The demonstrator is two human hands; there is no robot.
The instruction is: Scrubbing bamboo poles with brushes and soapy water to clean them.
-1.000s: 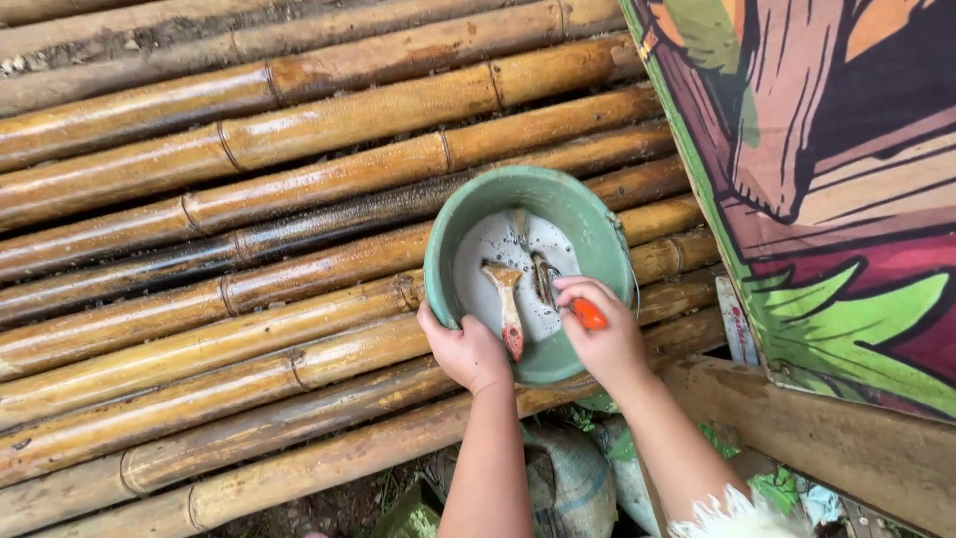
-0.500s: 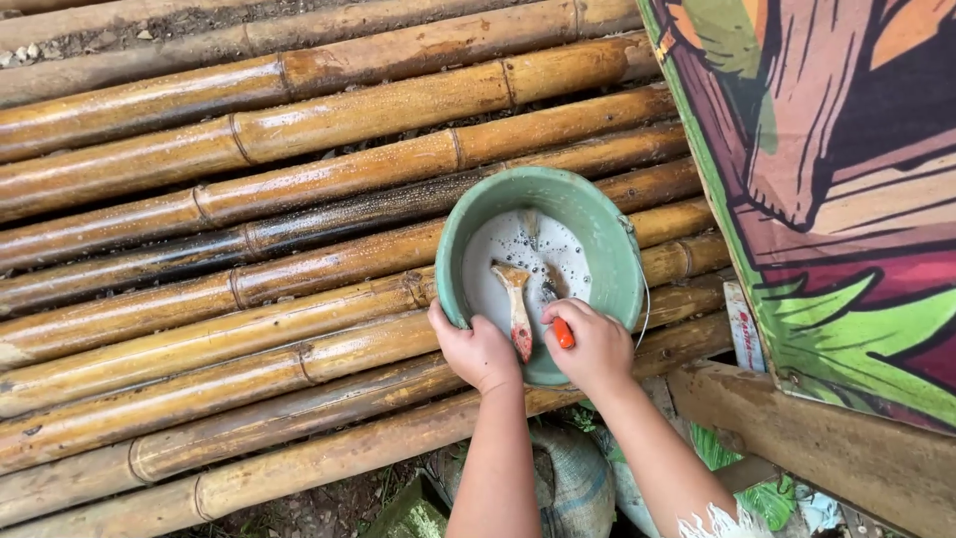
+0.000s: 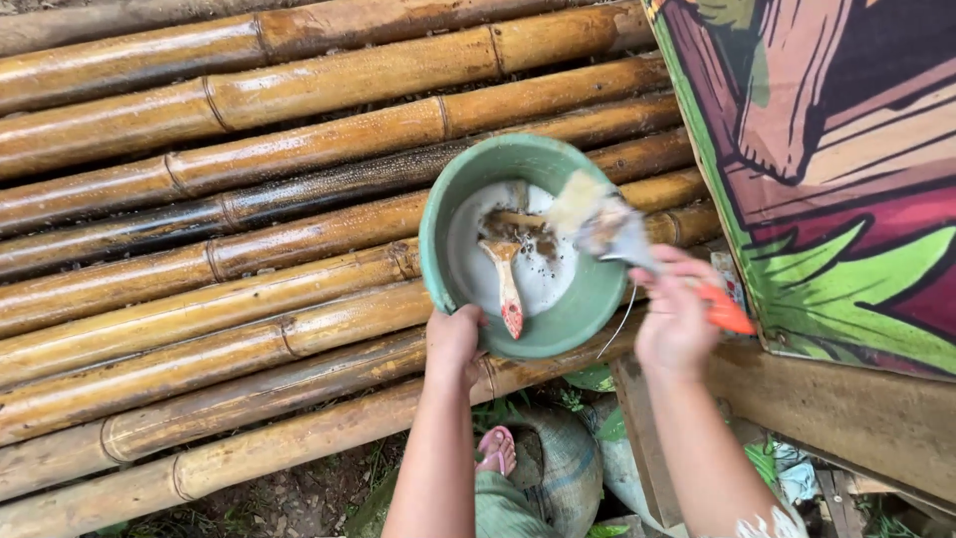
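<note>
A green bowl [image 3: 453, 204] with a white, dirt-specked inside rests on a wall of bamboo poles [image 3: 249, 239]. My left hand [image 3: 453, 342] grips its near rim. My right hand [image 3: 675, 319] holds a paintbrush [image 3: 607, 227] with an orange handle, its pale bristles lifted over the bowl's right edge and blurred by motion. A second brush [image 3: 506, 274] with a wooden handle and red tip lies inside the bowl.
A painted board [image 3: 836, 169] with leaves and brown shapes stands at the right, on a wooden plank [image 3: 846, 408]. Below me are a foot in a pink sandal [image 3: 495, 450], grey sacking [image 3: 568, 468] and plants.
My right hand has lifted the orange-handled brush out of the bowl and swung it to the right. The left hand still holds the rim.
</note>
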